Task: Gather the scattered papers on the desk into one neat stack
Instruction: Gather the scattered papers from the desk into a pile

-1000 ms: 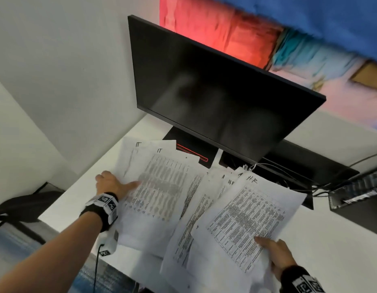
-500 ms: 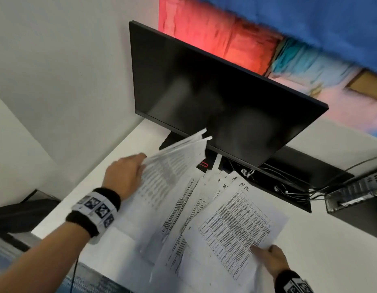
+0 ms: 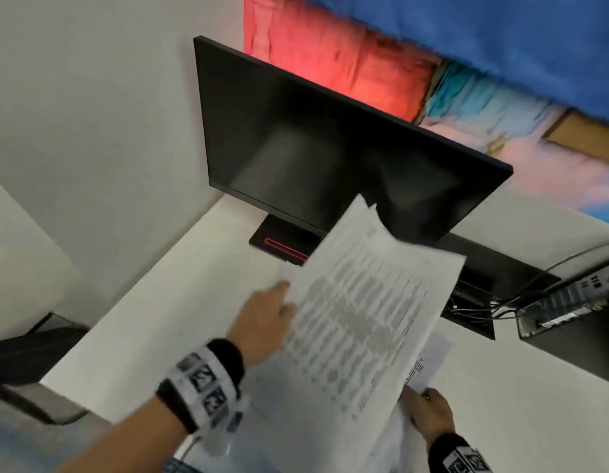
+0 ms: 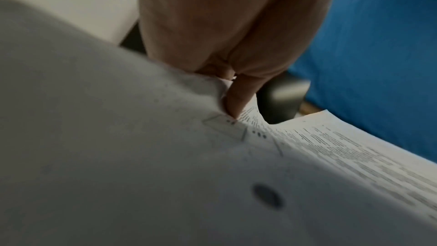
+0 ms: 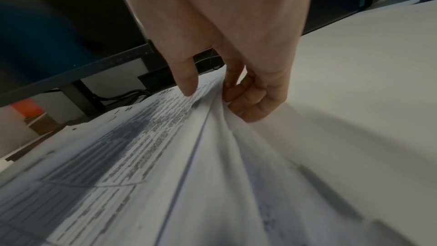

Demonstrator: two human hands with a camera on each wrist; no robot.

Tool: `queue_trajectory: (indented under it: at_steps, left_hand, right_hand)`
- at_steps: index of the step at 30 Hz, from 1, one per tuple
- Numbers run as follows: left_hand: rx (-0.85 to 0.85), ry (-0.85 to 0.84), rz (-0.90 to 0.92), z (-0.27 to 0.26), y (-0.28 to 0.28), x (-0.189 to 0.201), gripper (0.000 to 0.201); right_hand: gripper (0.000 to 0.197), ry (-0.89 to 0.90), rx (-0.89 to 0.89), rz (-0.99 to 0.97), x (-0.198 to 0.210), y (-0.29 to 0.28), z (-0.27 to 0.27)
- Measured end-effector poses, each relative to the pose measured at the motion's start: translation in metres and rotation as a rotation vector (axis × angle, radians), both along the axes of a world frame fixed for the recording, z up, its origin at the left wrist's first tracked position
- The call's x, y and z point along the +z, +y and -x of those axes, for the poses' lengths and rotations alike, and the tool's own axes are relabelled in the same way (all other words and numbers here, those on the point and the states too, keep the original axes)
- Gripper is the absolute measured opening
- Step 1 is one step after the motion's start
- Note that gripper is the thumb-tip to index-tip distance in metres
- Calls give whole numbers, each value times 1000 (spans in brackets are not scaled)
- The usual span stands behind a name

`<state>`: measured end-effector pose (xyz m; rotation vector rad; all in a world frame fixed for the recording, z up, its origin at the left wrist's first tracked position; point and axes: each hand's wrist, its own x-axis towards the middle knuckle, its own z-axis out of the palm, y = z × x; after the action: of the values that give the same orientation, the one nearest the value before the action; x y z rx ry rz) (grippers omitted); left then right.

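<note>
— Left hand?

— My left hand (image 3: 262, 322) grips a sheaf of printed papers (image 3: 361, 315) at its left edge, thumb pressed on the top sheet and fingers curled beneath. The sheaf is lifted clear of the bench (image 3: 166, 322) and tilted, its far corner up in front of the monitor (image 3: 323, 148). The print is blurred in the head view.

— Right hand?

— My right hand (image 3: 429, 411) pinches the lower papers (image 5: 212, 156) near the bench's near edge. In the right wrist view the thumb lies on top and the fingers (image 5: 250, 100) are curled under the bunched edge. These sheets lie beneath the raised sheaf; a corner of one shows just beyond its right side.

— Anything else on the bench?

— The monitor stands at the back edge on a black base with a red stripe (image 3: 282, 247). A small computer box (image 3: 569, 302) with cables sits at the back right.
</note>
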<state>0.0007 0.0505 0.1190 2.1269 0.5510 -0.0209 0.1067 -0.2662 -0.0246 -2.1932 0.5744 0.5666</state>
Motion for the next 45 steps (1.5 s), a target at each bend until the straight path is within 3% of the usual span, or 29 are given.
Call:
queue_trajectory:
  at_steps: [4,7,11,14,17,18,20,21,25,30,33,35,37,39,41,45]
  left_hand:
    - [-39,296,-147,-10,-36,-74,44]
    - [121,399,-318,-8,-30,-94,78]
    - [255,482,-202,-13,0,-107,113]
    - [269,429,109,-27,6,-107,110]
    - [218,462,212,-36,-4,-102,78]
    - [202,457,210,-40,-11,-101,67]
    - [170,410,223,-45,-31,-95,57]
    - [142,376,235,-47,-44,-89,57]
    - [46,176,330,-53,-87,-66,49]
    - [-8,-175,545,-40,-105,-7,49]
    - [12,-365,713,-40,-97,28,53]
    - [23,-418,709,-49,-95,36,58]
    - [31,-420,631,-58,-100,37,58]
    - [81,-457,571,-65,-103,38,50]
    - [164,-550,573,-68,-99,45,51]
    - [223,-773,579,-62,-76,63,60]
  right_hand:
    - [52,-26,-131,-103,5,1,0]
    - [68,-21,-133,-88,2,-2,-3]
    - [61,48,-82,-145,9,7,-2]
    - [77,85,-44,-247,14,18,3]
    - [103,99,-64,-386,13,21,8]
    - [91,79,-103,-413,22,22,11]
    - [48,51,-155,-461,32,12,9]
    - [41,48,-157,-470,31,1,5]
    - [45,16,-181,-506,52,-48,6]
    - [39,-186,-232,-720,104,-105,14]
    - [13,-251,-254,-889,145,-105,9]
    - [21,-296,-176,-931,160,-82,0]
    - [23,-400,-72,-849,166,-51,-8]
    - [49,-511,-25,-835,168,-28,-11]
    - [63,-608,33,-839,179,-17,-9]
    - [34,-741,173,-862,207,-19,-4]
